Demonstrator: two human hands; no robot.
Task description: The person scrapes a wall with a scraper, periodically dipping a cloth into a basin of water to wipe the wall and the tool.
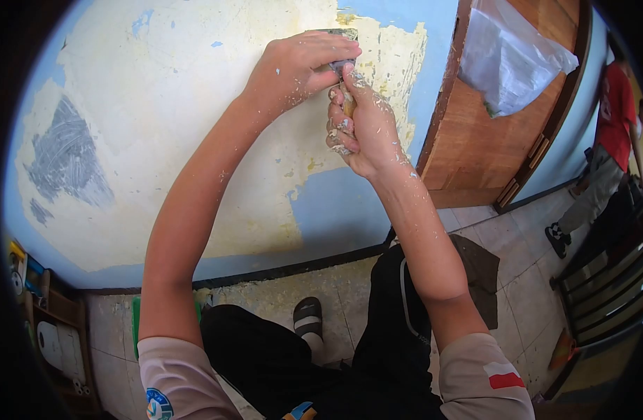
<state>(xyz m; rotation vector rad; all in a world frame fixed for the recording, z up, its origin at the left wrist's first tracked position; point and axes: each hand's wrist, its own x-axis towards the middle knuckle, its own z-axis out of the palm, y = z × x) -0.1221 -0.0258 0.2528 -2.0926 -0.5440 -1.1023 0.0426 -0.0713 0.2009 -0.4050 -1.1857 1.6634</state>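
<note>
A paint scraper (pixel 349 103) with a yellowish handle is held against the wall (pixel 195 140), where blue paint has come away in a large cream patch. My right hand (pixel 370 129) is closed around its handle, with paint flakes stuck to the fingers and wrist. Over the dark blade lies my left hand (pixel 297 66), its fingers stretched across and the thumb below, gripping it. Part of the blade is hidden by these fingers. Flakes speckle both forearms.
Right of the wall patch, a plastic bag (pixel 510 59) hangs on a wooden door (pixel 500 150). A person in a red shirt (pixel 615 105) stands at far right, near a dark slatted bench (pixel 608 294). Shelves (pixel 59 329) stand at lower left. Paint debris litters the tiled floor (pixel 265 301).
</note>
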